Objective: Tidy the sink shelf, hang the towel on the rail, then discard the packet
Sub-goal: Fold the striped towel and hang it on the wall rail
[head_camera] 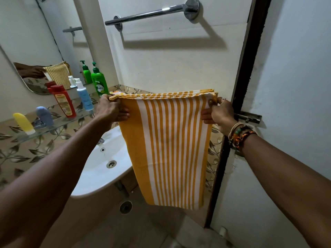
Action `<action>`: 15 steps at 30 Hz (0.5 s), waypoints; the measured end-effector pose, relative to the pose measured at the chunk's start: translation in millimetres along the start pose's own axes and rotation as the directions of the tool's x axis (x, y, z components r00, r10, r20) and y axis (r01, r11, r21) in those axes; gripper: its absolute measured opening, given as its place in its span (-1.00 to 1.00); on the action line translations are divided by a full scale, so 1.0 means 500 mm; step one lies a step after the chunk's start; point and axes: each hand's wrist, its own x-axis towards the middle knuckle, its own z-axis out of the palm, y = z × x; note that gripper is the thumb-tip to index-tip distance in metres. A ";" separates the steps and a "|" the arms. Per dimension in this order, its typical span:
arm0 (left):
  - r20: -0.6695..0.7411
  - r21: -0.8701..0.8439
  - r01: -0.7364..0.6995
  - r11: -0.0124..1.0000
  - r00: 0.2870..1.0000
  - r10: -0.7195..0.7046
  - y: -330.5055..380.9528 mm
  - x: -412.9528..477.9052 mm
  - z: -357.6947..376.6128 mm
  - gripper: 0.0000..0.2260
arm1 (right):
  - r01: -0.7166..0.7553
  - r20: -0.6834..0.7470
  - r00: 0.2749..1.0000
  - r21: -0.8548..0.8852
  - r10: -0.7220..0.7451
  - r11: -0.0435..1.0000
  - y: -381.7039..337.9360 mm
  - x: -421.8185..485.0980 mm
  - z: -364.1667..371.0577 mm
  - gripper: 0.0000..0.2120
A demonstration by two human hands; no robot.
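A folded yellow-and-white striped towel [168,145] hangs down in front of me, held by its top corners. My left hand [111,109] grips the top left corner and my right hand [217,112] grips the top right corner. The chrome towel rail [152,14] is bare on the wall well above the towel. An orange packet [117,93] peeks out just behind the towel's top left edge, by the wall. On the glass shelf [53,125] at left stand a red bottle [64,101], a blue spray bottle [84,96], a green pump bottle [99,83], a yellow tube [23,123] and a grey-blue tube [44,116].
A white sink [100,167] sits below the shelf, partly behind the towel. A mirror [41,47] hangs on the left wall. At right a dark door frame [247,68] and a metal door latch [249,118] are close to my right hand.
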 end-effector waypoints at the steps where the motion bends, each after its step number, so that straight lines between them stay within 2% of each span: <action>1: -0.005 -0.034 -0.002 0.999 1.000 0.002 0.003 0.001 0.001 -0.79 | 0.008 -0.005 1.000 -0.006 -0.008 1.000 0.000 0.002 -0.001 -0.66; 5: -0.048 -0.148 -0.015 0.989 0.999 0.007 0.010 0.004 0.001 -0.86 | 0.075 -0.018 0.997 -0.042 -0.076 0.996 0.000 0.007 -0.010 -0.75; 8: -0.106 -0.121 -0.039 0.992 0.994 0.026 0.010 0.012 0.003 -0.86 | 0.144 -0.058 0.987 -0.136 -0.153 0.980 -0.009 0.007 -0.005 -0.78; 10: -0.140 -0.140 0.020 0.990 0.989 -0.039 0.007 0.022 0.002 -0.84 | 0.207 -0.024 0.977 -0.124 -0.212 0.970 -0.015 0.003 0.003 -0.81; 13: -0.134 -0.279 0.152 0.948 0.971 -0.195 -0.002 0.029 0.001 -0.73 | 0.289 0.101 0.954 -0.050 -0.283 0.956 -0.021 -0.011 0.021 -0.84; 15: -0.063 -0.353 0.163 0.921 0.978 -0.198 -0.006 0.020 0.010 -0.55 | 0.347 0.163 0.927 -0.026 -0.338 0.938 -0.028 -0.019 0.042 -0.84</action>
